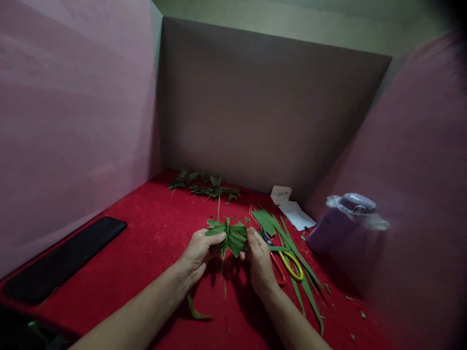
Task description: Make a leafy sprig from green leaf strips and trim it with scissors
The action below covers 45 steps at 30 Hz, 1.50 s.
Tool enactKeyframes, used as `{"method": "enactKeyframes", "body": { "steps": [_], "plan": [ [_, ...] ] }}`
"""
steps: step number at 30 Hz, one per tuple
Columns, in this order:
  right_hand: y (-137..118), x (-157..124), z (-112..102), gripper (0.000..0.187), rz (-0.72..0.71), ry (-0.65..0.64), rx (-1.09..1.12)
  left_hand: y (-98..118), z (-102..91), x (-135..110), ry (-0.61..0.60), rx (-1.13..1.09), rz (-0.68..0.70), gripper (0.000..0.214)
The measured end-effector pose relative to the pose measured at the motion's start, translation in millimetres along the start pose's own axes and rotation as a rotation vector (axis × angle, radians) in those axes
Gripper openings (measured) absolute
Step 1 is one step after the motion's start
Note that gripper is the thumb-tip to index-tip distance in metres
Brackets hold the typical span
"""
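Observation:
Between my two hands is a folded green leaf piece, fanned out with pleats and tied or gathered near its middle. My left hand pinches its left side, thumb on top. My right hand grips the right edge between thumb and fingers. A thin stick shows just beyond the leaf, and a narrow strip dangles below it. Close to my right hand lie scissors with one red and one yellow handle, partly under a leaf strip. Long green leaf strips spread beside them.
Several finished-looking leaf shapes lie at the back of the red cloth. White papers and a purple lidded container with clear plastic stand at right. A long black object lies at left. Walls enclose three sides.

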State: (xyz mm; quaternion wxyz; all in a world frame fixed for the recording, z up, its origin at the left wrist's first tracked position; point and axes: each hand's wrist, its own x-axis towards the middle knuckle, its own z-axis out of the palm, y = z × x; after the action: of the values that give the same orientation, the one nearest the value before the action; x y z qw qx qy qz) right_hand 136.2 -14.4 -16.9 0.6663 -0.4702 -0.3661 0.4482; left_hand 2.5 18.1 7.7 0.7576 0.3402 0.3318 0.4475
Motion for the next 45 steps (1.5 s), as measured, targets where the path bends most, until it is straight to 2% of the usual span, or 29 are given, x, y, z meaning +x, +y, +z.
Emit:
{"method": "enactKeyframes", "body": {
  "steps": [7,11,16,26,45],
  "plan": [
    [-9,6,-10,0.02,-0.022,0.036,-0.042,0,6.6,-5,-0.074,0.118,-0.073,0.027],
    [-11,7,-11,0.016,-0.042,0.057,-0.08,-2,5.7,-5,-0.058,0.158,-0.071,0.029],
    [-15,6,-8,0.015,-0.045,0.066,-0.094,-4,2.8,-4,-0.055,0.179,-0.065,0.037],
    [-15,4,-7,0.014,0.05,0.033,-0.019,-8,0.1,-2,-0.071,0.166,-0.053,0.034],
    [-11,4,-5,0.019,0.097,0.007,0.021,-11,0.7,-1,-0.052,0.142,-0.024,0.03]
  ]
}}
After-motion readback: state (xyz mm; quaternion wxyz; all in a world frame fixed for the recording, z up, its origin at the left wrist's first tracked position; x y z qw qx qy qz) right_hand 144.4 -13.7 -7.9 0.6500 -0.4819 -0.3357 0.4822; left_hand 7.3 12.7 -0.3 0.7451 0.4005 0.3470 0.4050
